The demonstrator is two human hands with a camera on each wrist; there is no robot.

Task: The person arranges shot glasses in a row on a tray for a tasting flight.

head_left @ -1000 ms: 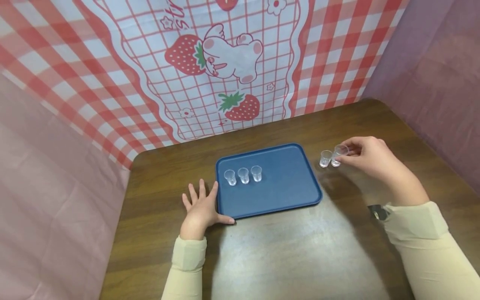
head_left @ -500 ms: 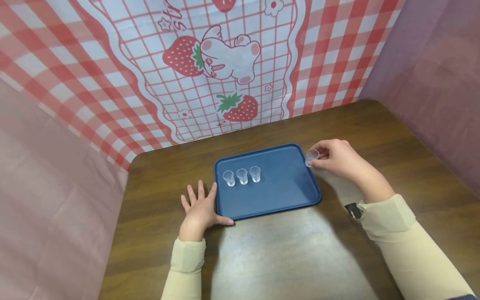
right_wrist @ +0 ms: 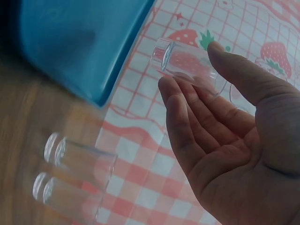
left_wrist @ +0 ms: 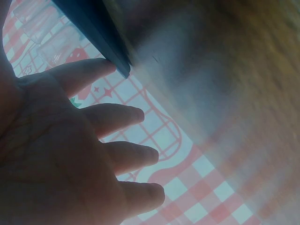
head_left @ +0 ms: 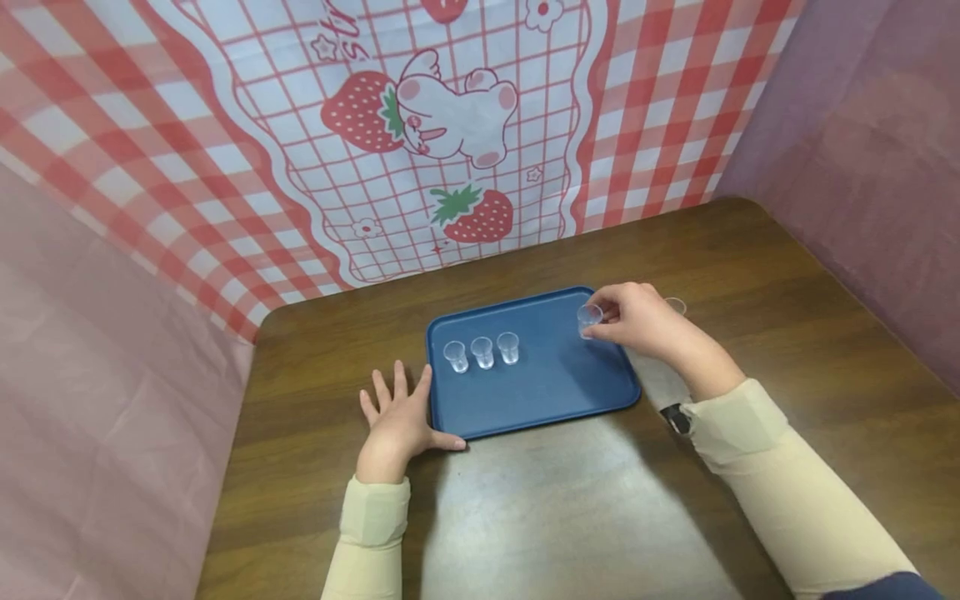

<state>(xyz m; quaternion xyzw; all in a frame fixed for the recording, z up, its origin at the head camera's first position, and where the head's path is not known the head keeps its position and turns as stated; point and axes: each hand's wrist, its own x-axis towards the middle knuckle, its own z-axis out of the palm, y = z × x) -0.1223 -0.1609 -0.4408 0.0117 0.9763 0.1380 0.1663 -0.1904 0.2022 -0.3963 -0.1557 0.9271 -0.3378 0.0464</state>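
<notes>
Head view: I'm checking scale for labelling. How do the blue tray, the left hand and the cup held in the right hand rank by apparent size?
1. Blue tray, largest by far.
2. Left hand, resting on the table beside the tray.
3. Held cup, smallest, pinched by the right hand.

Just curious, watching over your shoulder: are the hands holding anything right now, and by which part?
The right hand pinches a small clear cup by its side wall, over the blue tray. The left hand holds nothing; it rests flat at the tray's edge.
</notes>
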